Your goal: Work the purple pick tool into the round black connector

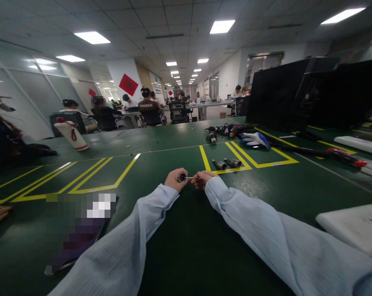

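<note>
Two hands [176, 179] [204, 179], two cylinders [219, 164] [233, 163] (both loose)

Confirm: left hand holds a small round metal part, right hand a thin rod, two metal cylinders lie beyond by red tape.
The head view shows yellow tape, not red, by the two metal cylinders. Left hand on the small round metal part and right hand on the thin rod stand.

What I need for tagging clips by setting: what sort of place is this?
Probably an assembly workshop: a long green bench with yellow tape bays, metal parts laid in one, and workers seated at benches behind.
</note>
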Motion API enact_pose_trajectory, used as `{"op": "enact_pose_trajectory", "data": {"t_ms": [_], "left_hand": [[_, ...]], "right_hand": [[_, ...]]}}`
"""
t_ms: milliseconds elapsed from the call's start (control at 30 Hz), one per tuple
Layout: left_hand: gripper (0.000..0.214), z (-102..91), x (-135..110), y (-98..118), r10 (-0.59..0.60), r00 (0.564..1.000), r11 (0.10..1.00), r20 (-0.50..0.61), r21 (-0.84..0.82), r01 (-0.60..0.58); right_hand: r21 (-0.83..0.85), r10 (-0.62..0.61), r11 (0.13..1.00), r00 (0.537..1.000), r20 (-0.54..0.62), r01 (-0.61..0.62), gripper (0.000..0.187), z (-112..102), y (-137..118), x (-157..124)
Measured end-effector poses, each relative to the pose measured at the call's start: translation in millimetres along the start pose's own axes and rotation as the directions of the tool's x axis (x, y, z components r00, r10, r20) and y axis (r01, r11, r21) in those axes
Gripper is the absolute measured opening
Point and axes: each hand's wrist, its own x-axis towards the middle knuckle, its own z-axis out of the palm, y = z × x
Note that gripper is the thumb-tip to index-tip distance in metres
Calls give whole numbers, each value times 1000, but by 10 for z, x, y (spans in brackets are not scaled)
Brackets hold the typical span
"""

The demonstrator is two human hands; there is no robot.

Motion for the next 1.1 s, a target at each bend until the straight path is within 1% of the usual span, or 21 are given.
{"op": "enact_pose_trajectory", "data": {"t_ms": [100, 167, 367, 500, 600, 833, 967, 1100], "left_hand": [[12, -11, 4, -16, -1, 1000, 1000, -9, 9, 1], [12, -17, 5, -18, 2, 1000, 1000, -8, 2, -2], [13, -15, 4, -9, -8, 1000, 998, -15, -63, 7], [16, -1, 1, -18, -26, 999, 994, -31, -107, 22], [15, 3, -9, -12, -41, 998, 992, -50, -120, 35], [13, 1, -12, -18, -76, 993, 994, -94, -90, 67], [9, 9, -9, -31, -70, 996, 992, -55, -107, 64], [11, 3, -21, -16, -52, 999, 989, -1, -141, 52]], "right_hand": [[-87, -28, 996, 998, -58, 23, 25, 29, -5, -26], [-112, -32, 993, 998, -60, 25, 25, 42, -5, -32], [-16, 31, 999, 999, 31, -31, 27, 4, -19, -7], [12, 42, 999, 998, 43, -42, 27, -14, -13, 7], [-6, 12, 1000, 1000, 24, -12, 28, 5, 3, 0], [-127, -118, 986, 991, -59, 110, 27, 94, -10, -61], [-133, -133, 983, 989, -60, 124, 28, 108, -4, -68], [-55, -64, 996, 998, -10, 63, 29, 59, 11, -30]]}}
